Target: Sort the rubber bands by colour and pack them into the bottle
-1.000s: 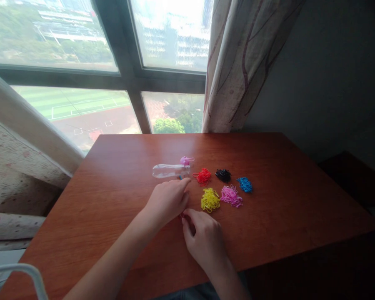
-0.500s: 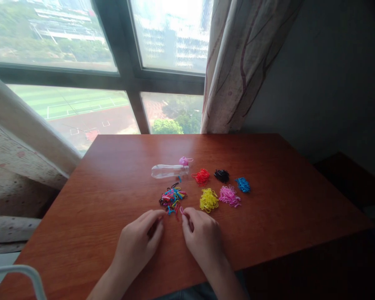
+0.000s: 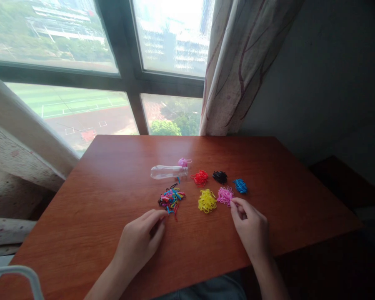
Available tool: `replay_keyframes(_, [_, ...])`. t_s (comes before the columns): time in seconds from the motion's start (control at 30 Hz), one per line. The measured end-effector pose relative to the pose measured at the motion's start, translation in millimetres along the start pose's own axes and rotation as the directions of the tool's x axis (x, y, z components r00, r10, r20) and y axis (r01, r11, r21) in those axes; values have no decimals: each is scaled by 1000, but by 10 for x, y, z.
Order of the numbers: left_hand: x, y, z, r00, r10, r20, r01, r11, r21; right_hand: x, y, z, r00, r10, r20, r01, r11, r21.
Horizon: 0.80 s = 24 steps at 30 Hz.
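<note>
A mixed heap of coloured rubber bands [image 3: 171, 197] lies on the wooden table [image 3: 112, 200]. To its right lie sorted heaps: red [image 3: 200, 178], black [image 3: 220, 176], blue [image 3: 240, 186], yellow [image 3: 207, 201] and pink [image 3: 225, 195]. My right hand [image 3: 249, 227] is pinched with its fingertips at the near edge of the pink heap; what it holds is too small to name. My left hand [image 3: 140, 241] rests on the table just below the mixed heap, fingers loosely curled and apart, holding nothing.
A clear plastic bottle [image 3: 168, 171] lies on its side behind the mixed heap, with a pink cap [image 3: 184, 162] beside its mouth. A window and a curtain [image 3: 237, 66] stand behind the table. A white rail [image 3: 15, 273] shows at the lower left.
My left hand drew back from the mixed heap, uncovering it. My right hand moved from beside the mixed heap rightward to the pink heap.
</note>
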<state>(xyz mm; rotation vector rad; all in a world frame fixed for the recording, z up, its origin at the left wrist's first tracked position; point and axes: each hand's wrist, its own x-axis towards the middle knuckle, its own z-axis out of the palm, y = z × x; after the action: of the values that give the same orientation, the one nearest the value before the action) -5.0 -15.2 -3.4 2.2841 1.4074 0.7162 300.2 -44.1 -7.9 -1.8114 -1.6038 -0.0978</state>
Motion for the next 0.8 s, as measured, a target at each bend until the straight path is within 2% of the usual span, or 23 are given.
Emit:
replay_keyframes(0.13, [8, -8, 6, 1000, 12, 5, -12, 1000, -4, 52, 159, -2, 1000, -19, -13, 18, 997, -75])
replay_keyframes(0.47, [5, -2, -8, 1000, -21, 3, 21, 1000, -23, 55, 119, 32, 1000, -17, 1, 17, 999, -30])
replay_keyframes(0.6, [11, -16, -2, 999, -32, -10, 32, 999, -22, 2, -49, 55, 1000, -7, 2, 7, 998, 57])
replay_keyframes(0.8, [11, -11, 0, 989, -128, -72, 130, 991, 30, -127, -554, 225, 989, -99, 106, 70, 966, 248])
